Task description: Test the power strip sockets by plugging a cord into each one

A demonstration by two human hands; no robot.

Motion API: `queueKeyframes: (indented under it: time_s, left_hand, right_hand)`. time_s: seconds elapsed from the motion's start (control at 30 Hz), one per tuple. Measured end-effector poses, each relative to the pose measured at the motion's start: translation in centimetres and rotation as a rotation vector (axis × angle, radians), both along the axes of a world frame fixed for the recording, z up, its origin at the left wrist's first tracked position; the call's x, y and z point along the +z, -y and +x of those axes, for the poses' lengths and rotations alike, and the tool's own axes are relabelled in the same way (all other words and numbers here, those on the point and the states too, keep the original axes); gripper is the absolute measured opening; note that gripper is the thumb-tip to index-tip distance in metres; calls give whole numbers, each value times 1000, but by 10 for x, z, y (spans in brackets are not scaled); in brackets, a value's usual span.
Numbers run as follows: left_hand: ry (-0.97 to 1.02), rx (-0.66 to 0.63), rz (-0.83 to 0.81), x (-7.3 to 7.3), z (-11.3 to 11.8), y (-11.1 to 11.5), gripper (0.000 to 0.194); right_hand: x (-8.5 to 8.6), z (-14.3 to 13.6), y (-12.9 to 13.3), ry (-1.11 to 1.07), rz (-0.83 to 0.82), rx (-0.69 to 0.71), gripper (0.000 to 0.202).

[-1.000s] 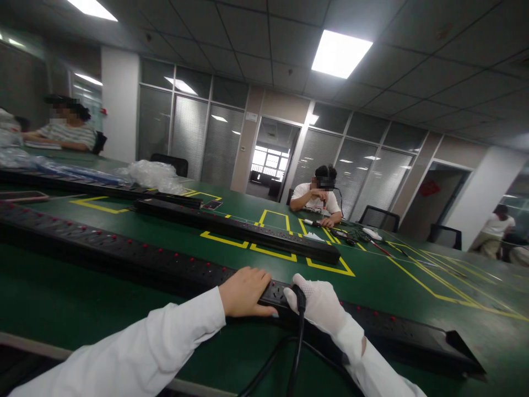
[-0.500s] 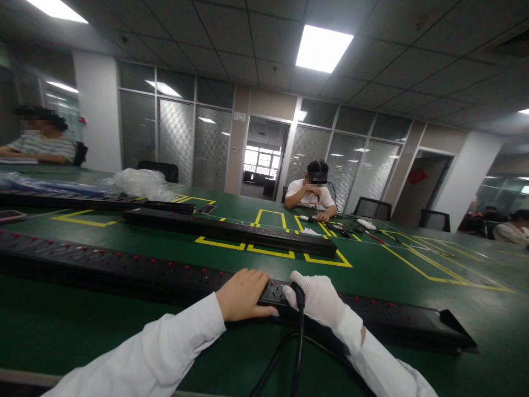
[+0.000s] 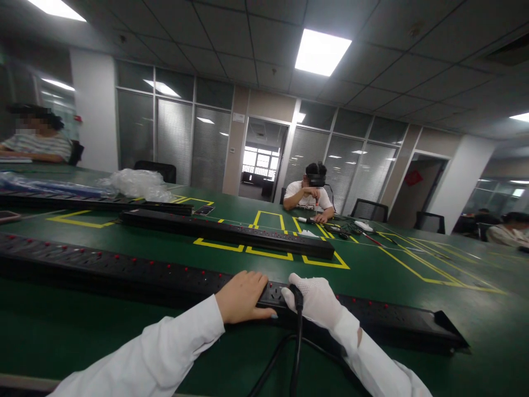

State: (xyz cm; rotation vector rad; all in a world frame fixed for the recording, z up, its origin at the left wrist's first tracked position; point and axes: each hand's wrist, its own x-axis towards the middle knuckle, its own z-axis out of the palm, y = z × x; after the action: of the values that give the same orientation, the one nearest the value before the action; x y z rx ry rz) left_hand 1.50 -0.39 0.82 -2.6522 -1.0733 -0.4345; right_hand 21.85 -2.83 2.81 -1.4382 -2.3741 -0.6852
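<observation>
A long black power strip (image 3: 136, 271) with red dots along its top lies across the green table in front of me. My left hand (image 3: 243, 298), bare, grips the strip, fingers over its top and thumb along the near side. Just to the right, my right hand (image 3: 316, 300), in a white dotted glove, is closed around a black plug (image 3: 296, 295) at the strip's top. Whether its pins sit in a socket is hidden by the glove. From the plug a black cable (image 3: 297, 353) hangs toward me and loops below the strip.
A second black strip (image 3: 231, 231) lies farther back, near yellow tape outlines (image 3: 268, 254). Clear plastic wrap (image 3: 138, 184) and a phone (image 3: 204, 210) are at the left. Across the table sits a person (image 3: 308, 196) beside cables and a white adapter (image 3: 363, 226).
The view has shifted very slightly. Both hands keep their places on the strip and the plug.
</observation>
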Motion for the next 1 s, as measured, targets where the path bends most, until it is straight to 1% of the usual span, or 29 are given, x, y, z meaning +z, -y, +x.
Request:
queueKeyframes:
  time_s: [0.17, 0.37, 0.47, 0.53, 0.6, 0.67, 0.73, 0.87, 1.0]
  left_hand:
    - [-2, 7, 2, 0, 0, 1, 58]
    - [2, 15, -1, 0, 1, 2, 59]
    - [0, 12, 6, 2, 0, 2, 58]
    - [0, -10, 20, 4, 0, 3, 57]
    - [-1, -57, 30, 6, 4, 5, 59]
    - [1, -115, 24, 7, 11, 7, 63]
    - [5, -144, 16, 6, 20, 9, 64]
    - [-9, -92, 42, 1, 35, 12, 55]
    - [-18, -56, 63, 0, 38, 15, 54]
  right_hand:
    - [4, 1, -1, 39, 5, 29, 29]
    - [19, 2, -10, 111, -31, 220, 33]
    - [20, 1, -13, 104, -33, 279, 34]
    - [18, 1, -12, 68, -31, 256, 32]
    - [15, 2, -9, 31, -38, 212, 29]
    - [12, 2, -7, 12, -51, 182, 27]
    - [11, 3, -6, 12, -60, 170, 24]
    - [9, 4, -7, 18, -59, 165, 20]
    - [7, 5, -9, 9, -46, 154, 23]
